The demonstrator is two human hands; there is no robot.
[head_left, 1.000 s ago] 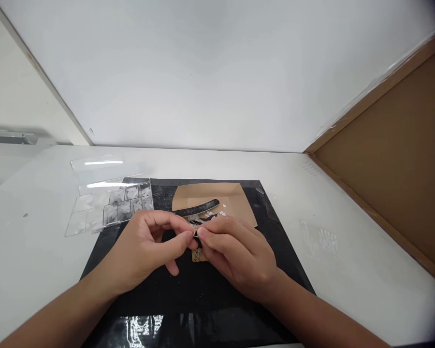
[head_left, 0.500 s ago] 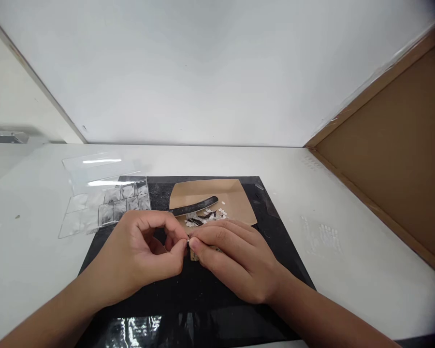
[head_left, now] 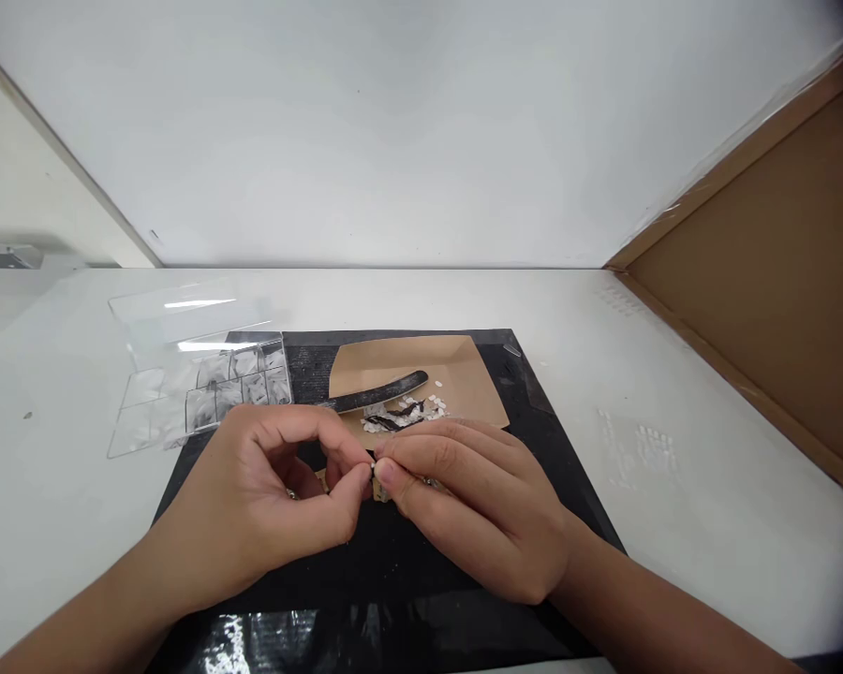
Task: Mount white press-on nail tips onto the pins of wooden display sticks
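Pinching one tiny pale chip (head_left: 373,465), left hand (head_left: 273,501) and right hand (head_left: 474,510) fingers meet over matte black mat (head_left: 393,562).

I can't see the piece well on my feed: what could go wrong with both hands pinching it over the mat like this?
1. The tiny piece is held only between the fingertips of the left hand and right hand; a slip could drop it onto the black mat.
2. The right hand sits close to the loose white bits on the brown paper; a nudge could scatter them.
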